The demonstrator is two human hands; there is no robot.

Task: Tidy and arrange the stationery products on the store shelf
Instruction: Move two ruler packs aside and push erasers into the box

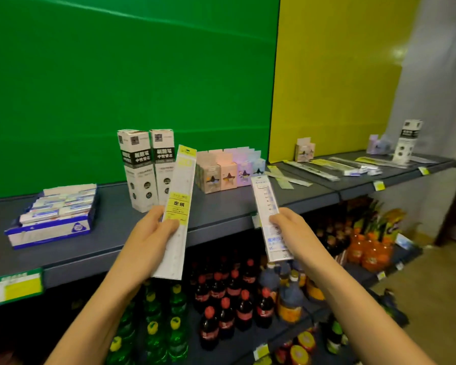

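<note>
My left hand [149,234] grips a long packaged ruler with a yellow label [179,191], held upright in front of the grey shelf [221,206]. My right hand [291,227] grips a shorter packaged ruler with blue print [267,204], also upright. Behind them on the shelf stand two tall white-and-black pen refill boxes [148,169] and a row of pastel boxes with star prints [228,169]. More packaged rulers [324,167] lie scattered flat on the shelf to the right.
A blue-and-white tray of erasers [53,214] sits at the shelf's left. Another pen box [407,140] and small pastel boxes [304,150] stand far right. Soda bottles [229,299] and orange drinks [366,248] fill the lower shelves. Price tags [15,287] hang on the shelf edge.
</note>
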